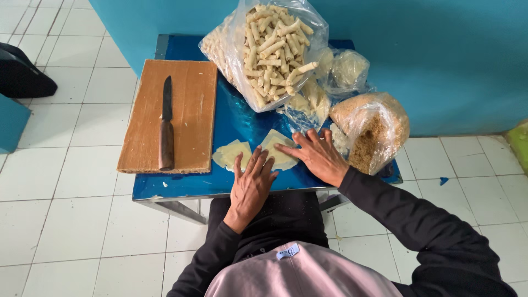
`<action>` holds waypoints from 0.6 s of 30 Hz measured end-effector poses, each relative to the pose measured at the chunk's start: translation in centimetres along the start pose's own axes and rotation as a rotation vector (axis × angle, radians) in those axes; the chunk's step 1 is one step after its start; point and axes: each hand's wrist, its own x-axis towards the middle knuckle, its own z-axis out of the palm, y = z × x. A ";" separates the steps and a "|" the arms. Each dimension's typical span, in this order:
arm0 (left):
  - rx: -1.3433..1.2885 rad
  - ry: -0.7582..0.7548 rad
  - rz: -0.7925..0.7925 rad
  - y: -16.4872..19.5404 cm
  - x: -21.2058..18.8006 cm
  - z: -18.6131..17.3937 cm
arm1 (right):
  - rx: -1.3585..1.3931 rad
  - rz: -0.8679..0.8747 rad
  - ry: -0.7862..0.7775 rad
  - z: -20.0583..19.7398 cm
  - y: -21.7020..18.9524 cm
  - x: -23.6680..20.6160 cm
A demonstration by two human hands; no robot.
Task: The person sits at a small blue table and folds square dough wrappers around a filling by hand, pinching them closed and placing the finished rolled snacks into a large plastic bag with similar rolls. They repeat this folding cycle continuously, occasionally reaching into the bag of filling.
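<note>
Nearest to me is the person's lap, a pale garment with black sleeves reaching forward over the edge of the small blue surface [181, 184]. The left hand [250, 184] lies flat, palm down, fingers spread, its fingertips resting on the near edge of a pale pastry wrapper [231, 154] that sits in a small stack on the blue top. The right hand [318, 155] lies just beside it, also flat and spread, its fingers pressing down on a second pale wrapper [275, 144] laid as a diamond. Neither grip pinches anything (both are simply flattened on the sheets).

To the left of the wrappers lies a wooden cutting board [190, 115], overhanging the surface's left edge a little, and on it a knife [166, 124] with a dark blade and a brown wooden handle, handle toward the person.

To the right of the right hand slumps a clear plastic bag of brown crumbs [374, 129]. Farther back stands a big clear bag of rolled pastry sticks [269, 49], open at the top, with smaller clear bags [344, 71] of pale stuff just beside it against the blue wall [440, 55]. White floor tiles [66, 176] lie all around.
</note>
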 end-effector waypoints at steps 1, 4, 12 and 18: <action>0.001 0.014 0.008 0.0 -0.1 -0.1 | -0.030 -0.005 0.015 0.2 0.2 0.2; 0.008 0.048 0.020 0.1 -0.1 -0.2 | -0.119 -0.026 0.050 0.7 0.6 1.0; 0.016 0.052 0.017 0.0 0.2 -0.3 | -0.176 0.015 0.122 1.3 0.4 4.2; 0.035 0.071 0.020 0.1 0.2 -0.3 | 0.153 0.155 -0.060 0.4 0.4 4.4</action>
